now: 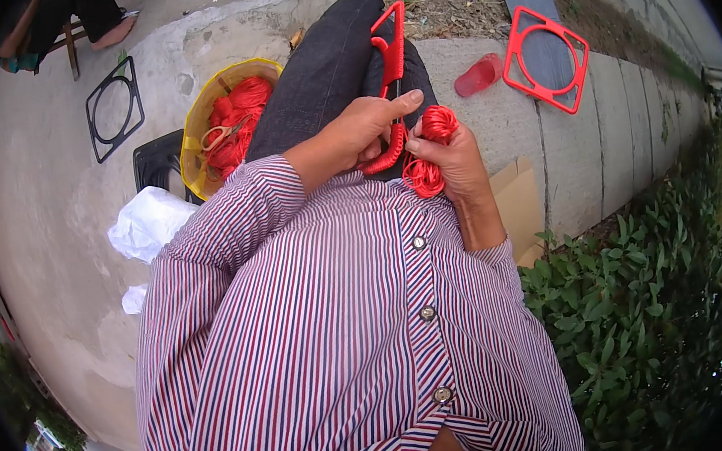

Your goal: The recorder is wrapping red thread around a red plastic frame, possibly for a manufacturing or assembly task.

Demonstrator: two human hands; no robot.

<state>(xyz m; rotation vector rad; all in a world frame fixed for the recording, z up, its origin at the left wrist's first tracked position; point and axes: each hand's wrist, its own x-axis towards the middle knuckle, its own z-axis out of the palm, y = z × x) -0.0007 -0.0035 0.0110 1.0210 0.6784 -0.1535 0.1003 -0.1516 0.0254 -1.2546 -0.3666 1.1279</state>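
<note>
Left hand: We saw our left hand (367,128) at the centre of the frame, closed around the lower end of a red plastic frame (390,60), thumb stretched toward the right hand.
Right hand: Our right hand (451,159) sat just beside it, fingers curled around a bundle of red cord (430,146); a loop of the cord hung below the palm against the shirt.
Red plastic frame: It stood on edge over our dark-trousered knee (322,74), running from the hands up toward the top centre; we saw only its narrow side, so its full shape was hard to make out.
Hidden: The point where cord met frame lay behind our fingers, and we could not tell whether it was tied on or merely held there.
Yellow basket: Upper left of centre, a yellow basket (197,119) held more red cord and a pair of scissors (220,135); our knee covered its right rim.
Other frames: A second red frame (549,59) lay flat at upper right, a black one (115,109) at upper left.
White bag: A crumpled white bag (148,223) rested at left of centre, partly behind our striped sleeve (224,229).
Cut off: A seated person's leg (108,33) showed at the top left edge only.
</note>
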